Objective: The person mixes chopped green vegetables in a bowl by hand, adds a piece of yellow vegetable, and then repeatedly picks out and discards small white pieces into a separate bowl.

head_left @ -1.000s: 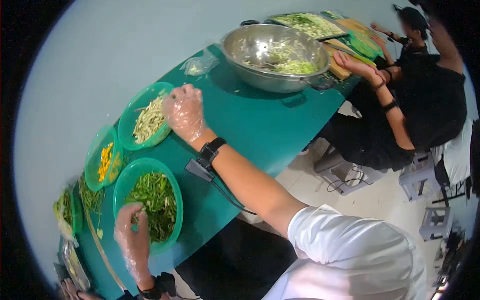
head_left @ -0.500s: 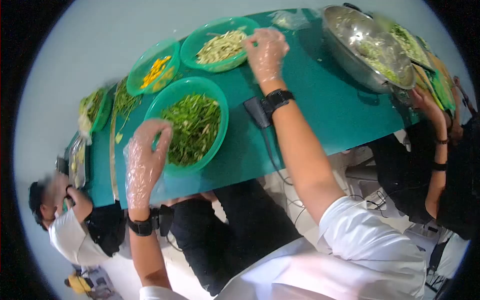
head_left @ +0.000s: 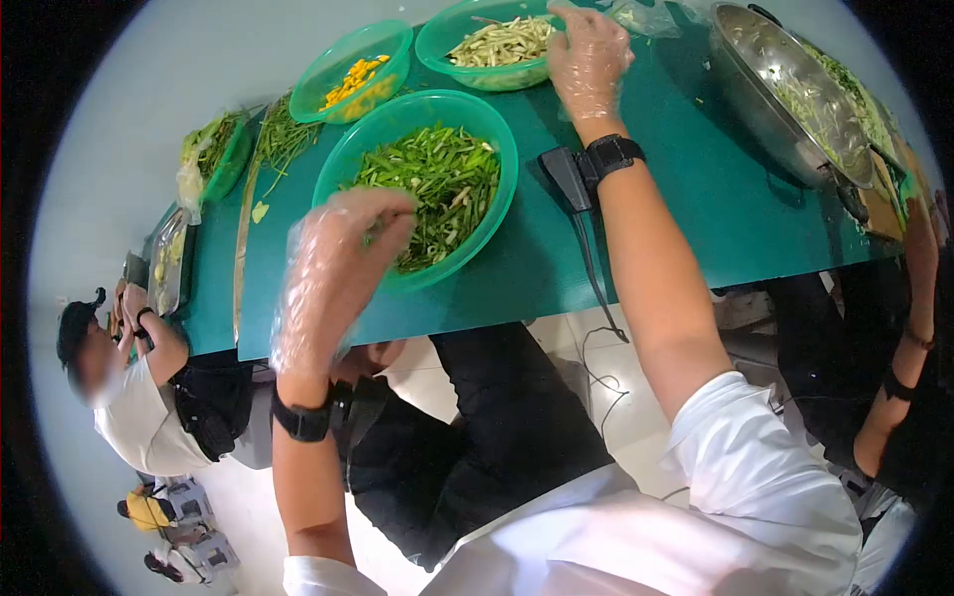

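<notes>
My left hand (head_left: pixel 333 263), in a clear plastic glove, hangs over the near left side of a large green bowl (head_left: pixel 333 149) of chopped green stalks (head_left: pixel 452 184). Its thumb and fingertips come together in a loose pinch; whatever is between them cannot be made out. My right hand (head_left: pixel 593 65), gloved too, is at the right rim of another green bowl (head_left: pixel 497 79) holding pale cut strips (head_left: pixel 502 43). Its fingers are bent and drawn together, their contents hidden. Both wrists wear black straps.
Left of these stand a bowl of yellow pieces (head_left: pixel 356 81), loose green stems (head_left: pixel 283 134) and a metal tray (head_left: pixel 171 263). At right is a large steel basin (head_left: pixel 795 109) with shredded vegetable. A black device (head_left: pixel 564 179) trails a cable. Co-workers sit at both sides.
The camera view has shifted, moving the table's contents up and right in the picture. My left hand has moved further over the chopped greens. My right hand stays by the pale strips' bowl.
</notes>
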Action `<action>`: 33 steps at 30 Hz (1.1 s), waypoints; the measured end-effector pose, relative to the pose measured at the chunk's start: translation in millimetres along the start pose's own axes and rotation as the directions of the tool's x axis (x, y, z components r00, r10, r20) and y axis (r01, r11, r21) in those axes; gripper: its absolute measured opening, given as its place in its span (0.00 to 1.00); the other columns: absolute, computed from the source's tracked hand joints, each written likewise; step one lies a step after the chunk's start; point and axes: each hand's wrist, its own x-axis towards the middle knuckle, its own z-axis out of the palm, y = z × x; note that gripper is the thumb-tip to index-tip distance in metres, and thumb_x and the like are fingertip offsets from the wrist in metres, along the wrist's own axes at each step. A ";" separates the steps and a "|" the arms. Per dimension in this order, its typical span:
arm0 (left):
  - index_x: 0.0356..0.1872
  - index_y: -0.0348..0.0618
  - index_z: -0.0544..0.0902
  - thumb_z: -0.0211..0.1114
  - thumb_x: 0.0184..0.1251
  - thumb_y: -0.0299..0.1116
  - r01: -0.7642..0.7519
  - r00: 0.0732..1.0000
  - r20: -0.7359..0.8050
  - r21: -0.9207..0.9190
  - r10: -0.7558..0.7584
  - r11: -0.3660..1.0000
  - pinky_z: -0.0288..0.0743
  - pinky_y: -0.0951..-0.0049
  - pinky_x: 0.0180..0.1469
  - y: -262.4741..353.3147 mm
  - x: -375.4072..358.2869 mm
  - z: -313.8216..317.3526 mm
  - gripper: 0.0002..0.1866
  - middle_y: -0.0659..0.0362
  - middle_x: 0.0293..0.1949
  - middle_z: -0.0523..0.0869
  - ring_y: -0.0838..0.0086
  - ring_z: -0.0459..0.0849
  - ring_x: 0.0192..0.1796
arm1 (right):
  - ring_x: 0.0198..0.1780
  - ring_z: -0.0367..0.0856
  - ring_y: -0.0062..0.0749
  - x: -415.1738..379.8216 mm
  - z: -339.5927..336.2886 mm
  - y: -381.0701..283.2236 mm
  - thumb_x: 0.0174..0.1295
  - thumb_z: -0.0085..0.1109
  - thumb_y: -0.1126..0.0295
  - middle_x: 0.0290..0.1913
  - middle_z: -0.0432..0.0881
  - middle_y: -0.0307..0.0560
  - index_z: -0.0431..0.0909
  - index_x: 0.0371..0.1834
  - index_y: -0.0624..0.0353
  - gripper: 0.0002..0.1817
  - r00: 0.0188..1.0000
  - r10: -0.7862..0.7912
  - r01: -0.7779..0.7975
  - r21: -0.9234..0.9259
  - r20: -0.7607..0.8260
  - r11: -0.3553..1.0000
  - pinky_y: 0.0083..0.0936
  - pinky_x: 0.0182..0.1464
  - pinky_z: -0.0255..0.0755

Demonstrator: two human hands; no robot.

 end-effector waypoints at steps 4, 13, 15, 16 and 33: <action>0.46 0.43 0.91 0.71 0.69 0.32 -0.161 0.987 -0.004 0.036 0.161 0.986 0.83 0.58 0.50 -11.0 25.1 29.1 0.08 0.49 0.43 0.92 0.53 0.91 0.47 | 0.47 0.84 0.54 -8.5 4.3 11.3 0.65 0.65 0.69 0.48 0.89 0.48 0.89 0.49 0.51 0.11 0.995 -0.008 0.003 0.056 0.097 0.998 0.52 0.57 0.77; 0.47 0.43 0.90 0.71 0.69 0.33 -0.061 0.997 0.058 0.032 0.059 0.998 0.84 0.59 0.51 -19.8 37.5 58.0 0.10 0.47 0.42 0.92 0.53 0.91 0.45 | 0.55 0.83 0.52 -22.4 15.6 25.4 0.64 0.65 0.67 0.45 0.91 0.41 0.92 0.46 0.40 0.11 0.992 0.019 -0.031 0.099 0.121 0.995 0.53 0.59 0.76; 0.48 0.44 0.90 0.70 0.70 0.32 0.008 0.999 0.041 -0.071 -0.005 0.997 0.84 0.61 0.51 -19.0 40.6 49.7 0.10 0.47 0.42 0.91 0.55 0.91 0.44 | 0.55 0.83 0.52 -22.0 16.3 27.8 0.64 0.64 0.67 0.46 0.91 0.41 0.92 0.45 0.40 0.10 0.989 0.027 -0.042 0.103 0.143 0.994 0.53 0.59 0.76; 0.48 0.43 0.90 0.69 0.70 0.32 0.045 0.998 0.052 -0.082 -0.041 0.996 0.83 0.61 0.51 -19.4 44.2 43.9 0.10 0.47 0.42 0.91 0.56 0.91 0.44 | 0.55 0.84 0.52 -21.6 16.0 28.6 0.65 0.64 0.67 0.46 0.91 0.41 0.92 0.45 0.41 0.10 0.991 0.027 -0.041 0.099 0.134 0.994 0.53 0.60 0.76; 0.42 0.41 0.88 0.72 0.65 0.30 -0.217 0.950 0.229 -0.010 0.214 0.976 0.82 0.55 0.55 -51.3 30.8 19.3 0.08 0.50 0.48 0.91 0.51 0.89 0.52 | 0.43 0.86 0.50 -10.9 14.8 37.2 0.65 0.65 0.67 0.37 0.90 0.45 0.92 0.43 0.49 0.08 0.985 -0.015 -0.014 0.169 0.170 0.985 0.44 0.48 0.78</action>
